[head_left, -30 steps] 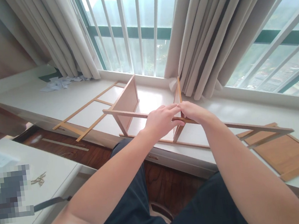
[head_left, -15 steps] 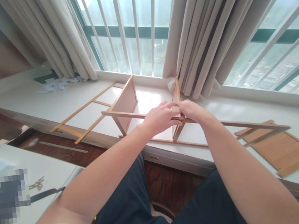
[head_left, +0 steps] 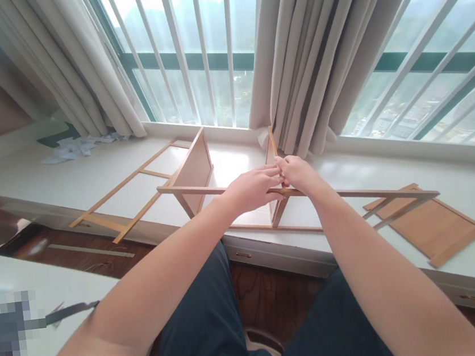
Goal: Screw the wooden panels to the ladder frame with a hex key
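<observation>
A light wooden frame stands on the white window ledge (head_left: pixel 472 202). Its long top rail (head_left: pixel 191 190) runs left to right above two upright panels, a left panel (head_left: pixel 194 171) and a thin right panel (head_left: pixel 269 151). My left hand (head_left: pixel 252 189) is closed round the rail where it meets the right panel. My right hand (head_left: pixel 299 172) pinches the same joint from the right, fingertips touching those of the left hand.
A flat wooden panel (head_left: pixel 427 225) lies on the ledge at the right. A ladder-like frame part (head_left: pixel 123 198) lies at the left, crumpled paper (head_left: pixel 71 149) beyond it. Curtains hang close behind. A white table (head_left: pixel 61 289) sits at lower left, dark wood floor below.
The view has swung a little right and down. Both hands stay on the rail joint, with the fingers pressed slightly closer together.
</observation>
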`<move>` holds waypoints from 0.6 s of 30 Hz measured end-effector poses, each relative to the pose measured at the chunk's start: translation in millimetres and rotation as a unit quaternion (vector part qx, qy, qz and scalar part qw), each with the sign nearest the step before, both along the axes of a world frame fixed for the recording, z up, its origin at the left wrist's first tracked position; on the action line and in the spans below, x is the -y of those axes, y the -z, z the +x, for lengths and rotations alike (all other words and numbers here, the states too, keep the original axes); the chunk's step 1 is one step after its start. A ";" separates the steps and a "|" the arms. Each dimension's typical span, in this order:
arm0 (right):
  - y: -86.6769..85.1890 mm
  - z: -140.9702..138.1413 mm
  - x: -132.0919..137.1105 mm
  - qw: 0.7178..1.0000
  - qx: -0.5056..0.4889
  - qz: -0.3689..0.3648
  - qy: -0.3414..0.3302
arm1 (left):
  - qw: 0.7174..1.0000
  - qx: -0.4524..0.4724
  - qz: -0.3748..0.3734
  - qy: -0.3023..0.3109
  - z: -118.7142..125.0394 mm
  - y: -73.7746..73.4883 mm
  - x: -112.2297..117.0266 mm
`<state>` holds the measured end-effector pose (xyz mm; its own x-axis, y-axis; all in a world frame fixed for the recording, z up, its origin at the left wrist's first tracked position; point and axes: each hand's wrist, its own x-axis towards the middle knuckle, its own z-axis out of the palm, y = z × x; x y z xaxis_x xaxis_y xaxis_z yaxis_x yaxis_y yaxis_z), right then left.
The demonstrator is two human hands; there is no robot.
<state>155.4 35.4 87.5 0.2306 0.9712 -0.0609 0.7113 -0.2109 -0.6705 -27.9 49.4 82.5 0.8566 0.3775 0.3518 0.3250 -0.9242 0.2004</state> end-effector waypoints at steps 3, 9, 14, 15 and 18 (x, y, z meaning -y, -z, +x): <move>-0.1 -1.4 2.4 0.999 0.015 0.032 0.031 | 0.999 -0.001 -0.012 0.040 0.2 -1.2 -4.3; 1.1 -7.5 14.4 0.980 0.077 0.159 0.092 | 1.000 -0.007 -0.018 0.021 -0.6 -6.7 -12.9; 3.0 -7.5 22.7 0.954 0.082 0.272 0.101 | 0.999 -0.007 -0.026 0.023 3.4 -14.2 -17.4; 3.2 -7.0 23.4 0.951 0.076 0.284 0.097 | 0.999 -0.010 -0.026 0.017 4.4 -15.0 -17.6; 4.2 -5.6 24.1 0.942 0.049 0.322 0.078 | 0.998 -0.048 -0.026 0.010 6.5 -14.0 -17.5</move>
<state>149.8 11.3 83.3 0.3469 0.7539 0.5580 0.7701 0.1107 -0.6283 -21.4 66.9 96.6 0.8934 0.3749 0.2477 0.3262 -0.9202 0.2164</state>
